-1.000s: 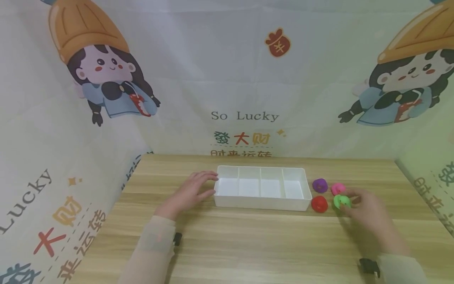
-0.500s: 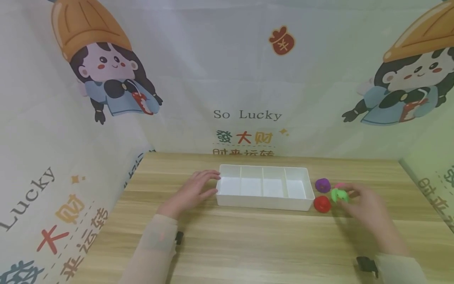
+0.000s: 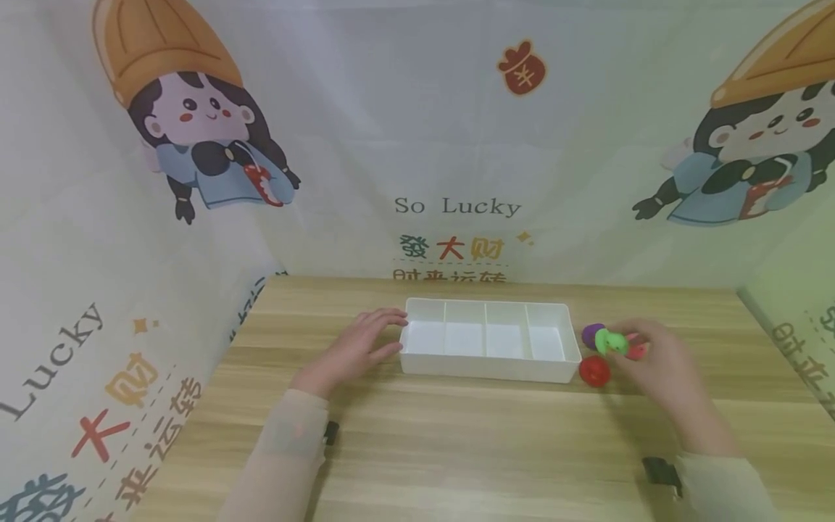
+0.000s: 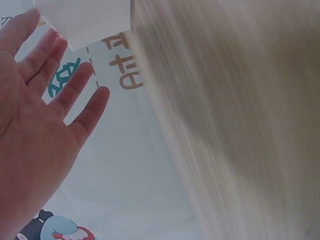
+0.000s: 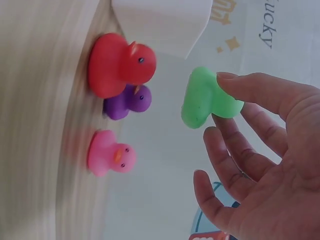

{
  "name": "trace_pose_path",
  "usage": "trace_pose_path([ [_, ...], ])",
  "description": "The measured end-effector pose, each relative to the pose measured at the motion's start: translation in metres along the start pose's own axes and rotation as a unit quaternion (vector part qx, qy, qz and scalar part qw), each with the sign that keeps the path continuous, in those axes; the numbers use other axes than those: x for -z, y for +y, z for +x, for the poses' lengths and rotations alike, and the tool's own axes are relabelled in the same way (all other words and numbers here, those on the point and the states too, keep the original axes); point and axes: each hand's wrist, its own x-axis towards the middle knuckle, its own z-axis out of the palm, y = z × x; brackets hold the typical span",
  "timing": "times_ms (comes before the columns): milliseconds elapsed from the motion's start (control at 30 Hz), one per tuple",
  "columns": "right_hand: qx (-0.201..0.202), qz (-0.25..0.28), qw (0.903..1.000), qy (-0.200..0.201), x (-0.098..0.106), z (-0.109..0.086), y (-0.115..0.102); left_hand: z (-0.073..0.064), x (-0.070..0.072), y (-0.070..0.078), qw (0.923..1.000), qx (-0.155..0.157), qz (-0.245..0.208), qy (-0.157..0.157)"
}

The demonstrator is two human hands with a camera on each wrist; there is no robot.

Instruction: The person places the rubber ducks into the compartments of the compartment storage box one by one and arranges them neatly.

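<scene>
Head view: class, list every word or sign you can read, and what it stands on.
"So Lucky": white cloth back wall
"發大财": back wall, below
"时来运转": back wall, bottoms hidden
"Lucky": white cloth left wall
"發大财": left wall
"来运转": left wall
White cloth right wall, back-left corner: cut off, unreadable
Red pouch print: too small
White rectangular tray: none seen

The green toy duck [image 5: 199, 97], small, smooth and light in shade, is pinched between the right hand's [image 3: 659, 362] thumb and fingers, roughly upright in the air, just off the 3 o'clock end of the white tray [image 3: 489, 367]. The tray, long and open-topped, lies flat from 9 to 3 o'clock, 3 dividers making 4 compartments, their bare floors showing, with the left hand [image 3: 352, 348] at its 9 o'clock end.
</scene>
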Motion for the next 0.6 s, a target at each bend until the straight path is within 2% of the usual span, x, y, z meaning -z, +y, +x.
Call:
trace_pose_path([
  [200, 0.020, 0.010, 0.9996, 0.017, -0.002, 0.003, -0.011, 0.001, 0.001, 0.000, 1.0000, -0.001, 0.005, 0.001],
  [600, 0.044, 0.029, 0.9985, 0.011, -0.016, 0.010, -0.025, 0.000, 0.002, 0.002, 1.0000, 0.006, 0.007, -0.004],
])
